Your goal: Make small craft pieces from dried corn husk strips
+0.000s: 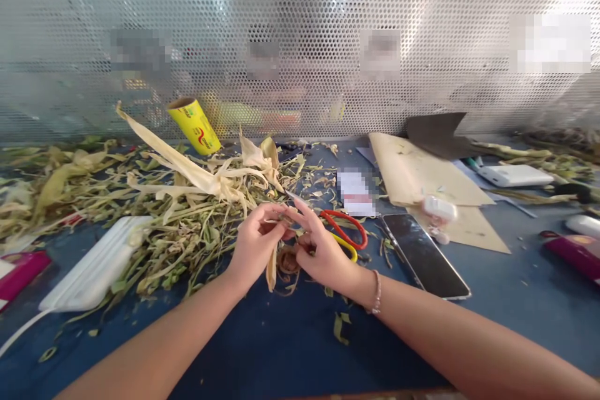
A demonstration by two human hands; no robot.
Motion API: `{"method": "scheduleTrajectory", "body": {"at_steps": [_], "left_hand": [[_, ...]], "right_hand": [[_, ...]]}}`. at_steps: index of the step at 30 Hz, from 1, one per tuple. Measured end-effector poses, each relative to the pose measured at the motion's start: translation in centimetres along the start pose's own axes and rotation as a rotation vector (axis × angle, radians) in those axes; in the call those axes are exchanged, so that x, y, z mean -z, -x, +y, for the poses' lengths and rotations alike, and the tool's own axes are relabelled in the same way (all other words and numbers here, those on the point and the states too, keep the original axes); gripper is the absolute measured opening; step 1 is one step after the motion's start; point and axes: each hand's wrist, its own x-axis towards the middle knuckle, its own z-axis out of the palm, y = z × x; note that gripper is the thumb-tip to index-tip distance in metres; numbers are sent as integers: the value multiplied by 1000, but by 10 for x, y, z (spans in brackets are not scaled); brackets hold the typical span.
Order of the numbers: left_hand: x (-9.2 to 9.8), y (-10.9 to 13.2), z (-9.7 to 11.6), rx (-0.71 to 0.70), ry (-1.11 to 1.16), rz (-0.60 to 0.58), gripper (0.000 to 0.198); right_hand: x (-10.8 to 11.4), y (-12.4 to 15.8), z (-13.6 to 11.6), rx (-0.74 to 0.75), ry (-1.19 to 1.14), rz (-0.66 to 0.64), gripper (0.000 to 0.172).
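My left hand [255, 245] and my right hand [321, 250] meet over the blue table [281, 337], fingers pinched together on a strip of dry corn husk [271, 269] that hangs down between them. Under my hands lies a small brown tangle of fibres [287, 260]. A big pale husk bundle [210, 178] lies just behind my left hand. Red-handled scissors [347, 229] and a yellow-handled tool [345, 246] lie right of my right hand.
Husk scraps [94, 181] cover the left of the table. A yellow roll [194, 125] leans at the back. A black phone [424, 254], brown paper sheets [417, 175], a white box [96, 265] and pink items [574, 253] lie about. A perforated metal screen [300, 31] closes the back.
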Motion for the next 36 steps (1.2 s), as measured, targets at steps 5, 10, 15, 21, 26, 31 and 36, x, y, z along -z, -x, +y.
{"method": "scheduleTrajectory", "body": {"at_steps": [5, 10, 15, 21, 26, 31, 36], "left_hand": [[-1, 2, 2, -38, -38, 35, 16], [-4, 3, 6, -34, -79, 62, 10], [-4, 3, 2, 0, -35, 68, 13], [-4, 4, 1, -53, -69, 95, 14], [-3, 3, 2, -130, -174, 121, 11], [-2, 4, 0, -214, -284, 118, 7], [-2, 8, -1, -310, -383, 93, 4]], "right_hand": [[1, 2, -1, 61, 157, -7, 87], [1, 2, -4, 76, 246, -7, 85], [-1, 4, -9, 100, 174, 31, 76], [-5, 2, -8, -20, -1, 234, 27], [0, -5, -9, -163, -118, 269, 7], [4, -8, -11, -207, -112, 222, 16], [3, -8, -13, -242, -141, 202, 24]]}}
